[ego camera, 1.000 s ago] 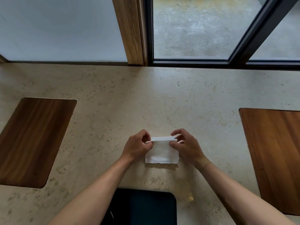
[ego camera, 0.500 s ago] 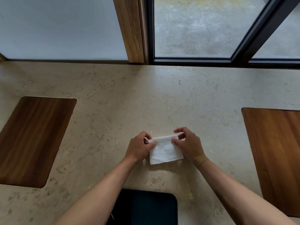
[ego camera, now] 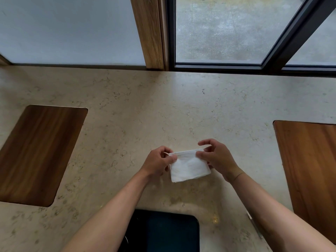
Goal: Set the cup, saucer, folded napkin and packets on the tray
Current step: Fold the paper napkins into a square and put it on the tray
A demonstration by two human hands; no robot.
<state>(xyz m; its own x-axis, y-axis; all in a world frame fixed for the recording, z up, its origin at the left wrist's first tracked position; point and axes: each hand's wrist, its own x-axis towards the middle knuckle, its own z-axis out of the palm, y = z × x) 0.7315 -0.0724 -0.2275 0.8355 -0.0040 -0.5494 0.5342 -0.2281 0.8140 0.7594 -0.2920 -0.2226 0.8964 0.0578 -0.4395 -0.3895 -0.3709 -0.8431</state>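
At the centre of the frame, the left hand [ego camera: 157, 161] and right hand [ego camera: 217, 158] each pinch an upper corner of the white napkin [ego camera: 189, 167]; it seems lifted off the marble counter [ego camera: 163, 110].

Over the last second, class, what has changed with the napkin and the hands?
The napkin, pinched at its far corners by the left hand and right hand, has rotated so its near edge swings rightward. Both pinches stay; the wooden panels and dark tray are unchanged.

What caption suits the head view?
Both hands, left hand and right hand, pinch a white napkin above the marble counter.
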